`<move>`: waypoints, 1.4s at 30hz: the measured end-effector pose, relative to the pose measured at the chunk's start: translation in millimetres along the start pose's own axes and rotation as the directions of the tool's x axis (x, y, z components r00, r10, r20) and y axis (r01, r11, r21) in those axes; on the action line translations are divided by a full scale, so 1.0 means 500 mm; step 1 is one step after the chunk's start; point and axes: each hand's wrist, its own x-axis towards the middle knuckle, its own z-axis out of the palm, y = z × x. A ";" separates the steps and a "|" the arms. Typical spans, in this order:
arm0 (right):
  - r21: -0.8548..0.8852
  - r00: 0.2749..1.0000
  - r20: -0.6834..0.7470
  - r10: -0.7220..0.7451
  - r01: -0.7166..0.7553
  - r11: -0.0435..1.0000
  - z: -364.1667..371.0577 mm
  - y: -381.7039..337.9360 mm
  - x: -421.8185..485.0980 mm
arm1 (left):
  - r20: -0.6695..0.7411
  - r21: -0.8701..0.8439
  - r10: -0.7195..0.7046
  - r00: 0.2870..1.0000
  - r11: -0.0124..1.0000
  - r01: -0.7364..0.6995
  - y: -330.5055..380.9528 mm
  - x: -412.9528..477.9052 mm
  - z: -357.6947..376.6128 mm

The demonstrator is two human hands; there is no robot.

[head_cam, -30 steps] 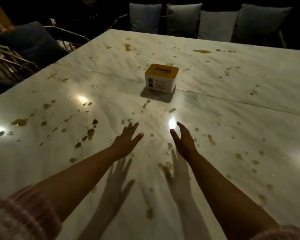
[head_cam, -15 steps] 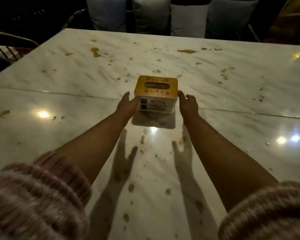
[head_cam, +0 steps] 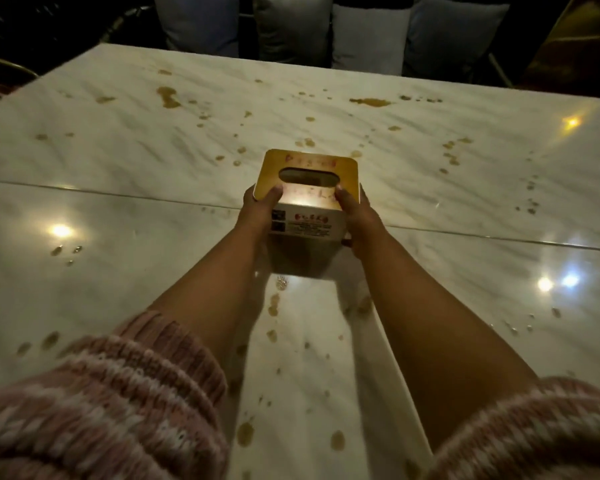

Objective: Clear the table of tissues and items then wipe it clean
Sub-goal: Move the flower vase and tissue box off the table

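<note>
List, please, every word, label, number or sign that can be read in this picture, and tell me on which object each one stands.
None can be read with certainty.
Tissue box lid, far edge: a row of red characters, too blurred to read.
Lid, near edge: more red marks, washed out by glare.
Box front: a red logo with lines of small print, too small to read.
Box front, beside the left hand: two dark square labels, unreadable.
Right hand, marble table: no text.

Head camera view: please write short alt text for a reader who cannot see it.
Two hands, left hand and right hand, grip a tissue box from both sides above a stained marble table. Cushions line the far edge.
</note>
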 end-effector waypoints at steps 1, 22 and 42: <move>0.014 0.999 0.031 0.025 -0.026 1.000 -0.006 -0.002 -0.013 | -0.014 -0.001 -0.021 1.000 1.000 0.021 0.004 -0.015 -0.001; 0.042 0.986 -0.134 -0.095 0.102 0.994 -0.189 -0.054 -0.792 | 0.309 0.095 0.035 0.951 0.993 -0.068 0.082 -0.713 0.015; 0.125 0.815 -0.579 -0.025 0.120 0.985 -0.908 0.163 -1.484 | 0.744 0.185 -0.072 0.664 0.977 -0.102 -0.173 -1.369 0.650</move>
